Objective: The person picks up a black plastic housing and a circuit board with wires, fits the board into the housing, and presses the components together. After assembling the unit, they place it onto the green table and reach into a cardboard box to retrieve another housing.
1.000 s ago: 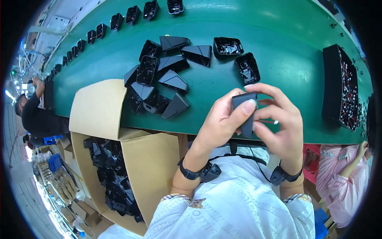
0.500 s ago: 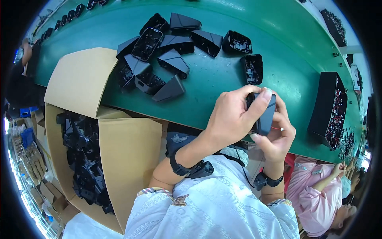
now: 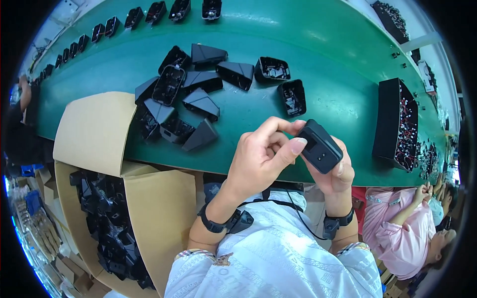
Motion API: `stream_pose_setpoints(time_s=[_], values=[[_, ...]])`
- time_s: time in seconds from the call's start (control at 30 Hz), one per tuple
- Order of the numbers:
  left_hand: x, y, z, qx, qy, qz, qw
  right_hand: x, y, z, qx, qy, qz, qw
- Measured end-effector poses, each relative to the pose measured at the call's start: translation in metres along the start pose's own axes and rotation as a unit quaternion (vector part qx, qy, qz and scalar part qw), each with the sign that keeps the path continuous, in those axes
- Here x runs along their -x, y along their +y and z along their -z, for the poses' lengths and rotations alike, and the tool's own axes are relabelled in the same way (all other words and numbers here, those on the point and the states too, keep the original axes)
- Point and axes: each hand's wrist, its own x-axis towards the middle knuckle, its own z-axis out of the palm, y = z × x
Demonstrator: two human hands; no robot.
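Note:
Above the near edge of the bench, my right hand [image 3: 337, 175] grips a black plastic housing [image 3: 325, 153] from its right and lower side. The housing is tilted, and a face with a dark recess and two small round holes shows. My left hand [image 3: 263, 159] is closed at the housing's upper left edge, with thumb and index fingertips on it and the other fingers curled. Farther left on the green bench lies a loose cluster of black housings [image 3: 200, 102]. Two open housings, one of them upright [image 3: 292, 98], are closest to my hands.
An open cardboard box [image 3: 161, 211] full of black parts [image 3: 112, 218] stands at the left. A black bin [image 3: 387, 124] of small wired parts is at the right. More housings [image 3: 134, 18] line the far bench edge. A person in pink [image 3: 397, 228] sits at the right; another is far left.
The housing has been turned over, so its holed face now shows. My left hand has shifted left, from around it to its edge. The red wire is out of sight. The view has shifted.

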Motion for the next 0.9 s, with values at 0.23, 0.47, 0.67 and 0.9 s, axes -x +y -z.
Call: stream_pose_setpoints(time_s=[0.23, 0.47, 0.67, 0.9], values=[[0.003, 0.004, 0.013, 0.057, 0.039, -0.044, 0.997, -0.006, -0.014, -0.037, 0.034, 0.028, -0.033, 0.998], [-0.001, 0.006, 0.024, 0.150, -0.032, 0.039, 0.987, -0.004, -0.003, -0.044, -0.008, -0.001, -0.030, 1.000], [0.004, -0.003, 0.023, 0.214, -0.081, 0.102, 0.968, -0.005, -0.008, -0.041, 0.048, -0.026, 0.024, 0.998], [0.019, 0.008, 0.022, -0.033, 0.080, -0.042, 0.995, -0.068, -0.065, -0.047, 0.532, 0.031, 0.361, 0.765]])
